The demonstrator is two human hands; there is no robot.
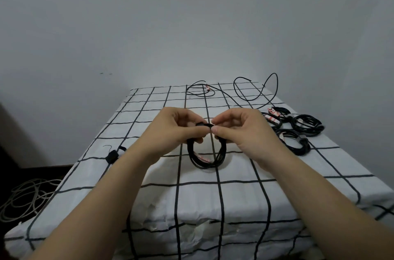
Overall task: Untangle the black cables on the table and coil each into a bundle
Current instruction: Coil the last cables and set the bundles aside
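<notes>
A coiled black cable (pixel 204 160) hangs in a loop just above the middle of the table (pixel 213 195). My left hand (pixel 177 126) and my right hand (pixel 241 127) pinch its top from either side, fingertips meeting around a black strap (pixel 205 125) at the top of the coil. A loose black cable (pixel 245 91) lies uncoiled in open loops at the table's far edge. Several finished black bundles (pixel 298 129) lie at the right, some with red-and-white tags.
The table wears a white cloth with a black grid. A small black strap (pixel 113 156) lies near the left edge. A heap of pale grey cable (pixel 25 198) sits on the floor at the left. A plain wall stands behind.
</notes>
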